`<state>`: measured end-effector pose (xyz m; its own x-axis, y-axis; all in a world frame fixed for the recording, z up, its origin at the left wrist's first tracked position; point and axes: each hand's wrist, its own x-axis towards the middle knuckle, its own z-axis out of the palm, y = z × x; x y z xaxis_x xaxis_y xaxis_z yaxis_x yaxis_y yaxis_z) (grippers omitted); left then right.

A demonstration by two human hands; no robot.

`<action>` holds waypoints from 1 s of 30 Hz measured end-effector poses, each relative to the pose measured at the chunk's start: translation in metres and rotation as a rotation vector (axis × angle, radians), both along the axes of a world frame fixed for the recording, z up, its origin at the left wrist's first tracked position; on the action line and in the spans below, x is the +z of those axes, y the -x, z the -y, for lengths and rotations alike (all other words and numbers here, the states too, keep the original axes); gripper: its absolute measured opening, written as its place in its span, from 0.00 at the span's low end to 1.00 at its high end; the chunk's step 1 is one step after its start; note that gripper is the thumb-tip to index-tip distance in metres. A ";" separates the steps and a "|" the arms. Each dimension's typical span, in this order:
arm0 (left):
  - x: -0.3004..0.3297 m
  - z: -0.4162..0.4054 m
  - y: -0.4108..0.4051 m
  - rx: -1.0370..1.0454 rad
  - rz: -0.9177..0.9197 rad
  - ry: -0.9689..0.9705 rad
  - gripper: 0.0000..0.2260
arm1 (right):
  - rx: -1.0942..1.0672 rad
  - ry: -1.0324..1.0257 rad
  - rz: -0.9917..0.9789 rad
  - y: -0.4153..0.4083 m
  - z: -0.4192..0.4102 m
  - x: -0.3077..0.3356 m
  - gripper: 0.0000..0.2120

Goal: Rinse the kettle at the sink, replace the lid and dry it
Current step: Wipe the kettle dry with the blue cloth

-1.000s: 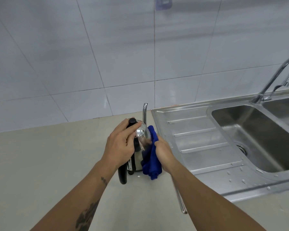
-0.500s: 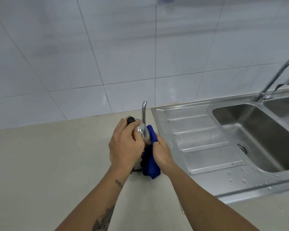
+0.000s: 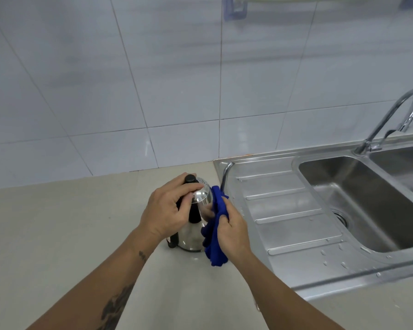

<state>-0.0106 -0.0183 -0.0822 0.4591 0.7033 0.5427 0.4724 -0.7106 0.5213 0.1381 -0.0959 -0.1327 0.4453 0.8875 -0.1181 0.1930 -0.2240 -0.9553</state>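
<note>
A shiny steel kettle with a black handle stands upright on the beige counter, just left of the sink's drainboard. Its lid with a black knob sits on top, and its thin curved spout rises behind. My left hand grips the top of the kettle, fingers over the lid and handle. My right hand presses a folded blue cloth against the kettle's right side.
A steel sink with a ribbed, wet drainboard and two basins fills the right side. A curved tap stands at the back right. White tiled wall runs behind, with a rail bracket at the top. The beige counter extends left.
The kettle has turned under my left hand, so its black handle now shows between my hands. My right hand has kept the blue cloth on the kettle's right side. The view tilted upward.
</note>
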 end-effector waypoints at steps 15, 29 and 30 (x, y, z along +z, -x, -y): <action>-0.004 -0.006 0.013 -0.014 -0.254 -0.192 0.18 | 0.092 -0.025 0.112 -0.001 0.018 -0.002 0.24; -0.015 0.039 -0.047 0.359 0.247 0.082 0.06 | 0.065 -0.138 0.153 0.000 0.023 0.002 0.28; -0.014 0.036 -0.043 0.343 0.260 0.083 0.05 | 0.088 -0.096 0.161 -0.001 0.027 -0.003 0.28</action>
